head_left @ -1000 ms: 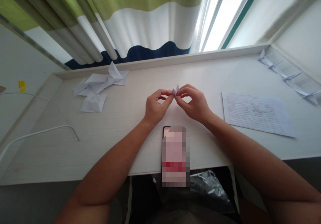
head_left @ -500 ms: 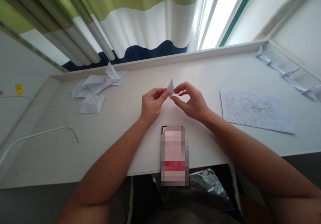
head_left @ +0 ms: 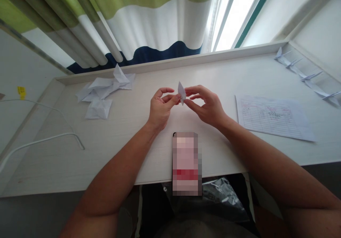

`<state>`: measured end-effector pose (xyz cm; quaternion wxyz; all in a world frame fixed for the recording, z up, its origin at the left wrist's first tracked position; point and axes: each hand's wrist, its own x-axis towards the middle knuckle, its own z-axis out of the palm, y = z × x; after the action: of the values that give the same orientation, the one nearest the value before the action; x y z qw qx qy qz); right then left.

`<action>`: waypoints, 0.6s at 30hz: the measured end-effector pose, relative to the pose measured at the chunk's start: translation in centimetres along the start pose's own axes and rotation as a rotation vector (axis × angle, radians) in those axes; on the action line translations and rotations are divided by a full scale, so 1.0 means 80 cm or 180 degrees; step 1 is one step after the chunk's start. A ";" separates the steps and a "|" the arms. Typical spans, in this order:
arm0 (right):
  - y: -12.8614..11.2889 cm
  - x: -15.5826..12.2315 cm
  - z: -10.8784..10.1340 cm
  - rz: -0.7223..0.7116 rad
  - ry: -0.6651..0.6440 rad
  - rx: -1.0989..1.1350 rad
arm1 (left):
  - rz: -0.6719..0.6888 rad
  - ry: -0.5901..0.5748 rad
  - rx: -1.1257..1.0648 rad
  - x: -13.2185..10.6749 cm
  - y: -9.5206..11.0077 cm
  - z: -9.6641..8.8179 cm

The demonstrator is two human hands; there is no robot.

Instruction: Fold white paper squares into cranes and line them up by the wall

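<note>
Above the middle of the desk, a small piece of folded white paper (head_left: 181,89) stands upright between my two hands, its pointed tip facing up. My left hand (head_left: 161,106) pinches its lower left side between thumb and fingers, with the index finger lifted and curved away. On the other side, my right hand (head_left: 209,104) has its thumb and fingertips at the paper's right edge. The paper partly hides where those fingertips meet it. A phone (head_left: 185,163) with a blurred screen lies just below my hands, near the desk's front edge.
Folded white papers (head_left: 102,87) are heaped at the left, with a flat folded piece (head_left: 98,109) in front. A white cable (head_left: 64,135) curves nearby. Printed sheets (head_left: 271,117) lie at the right. Several pointed paper pieces (head_left: 309,77) line the right wall. Curtains (head_left: 160,25) hang behind.
My left index finger has lifted off the folded paper. My right fingertips have closed in on its edge. The whole view has shifted slightly.
</note>
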<state>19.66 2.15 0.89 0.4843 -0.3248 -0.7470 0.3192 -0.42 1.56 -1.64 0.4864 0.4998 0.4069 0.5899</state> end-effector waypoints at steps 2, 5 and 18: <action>0.001 0.000 -0.001 -0.0123 -0.0059 0.0070 | -0.0025 -0.0106 0.0013 -0.001 0.001 0.000; 0.002 0.000 -0.001 -0.0232 -0.0134 0.0132 | -0.0070 -0.0300 0.0012 -0.004 0.002 0.002; 0.013 0.001 -0.008 -0.0353 -0.0231 -0.0370 | 0.0187 -0.0169 0.0337 0.003 -0.004 0.000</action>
<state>20.45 2.92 0.27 0.4542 -0.2987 -0.7982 0.2595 -0.38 1.84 -1.93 0.4524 0.5521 0.4097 0.5681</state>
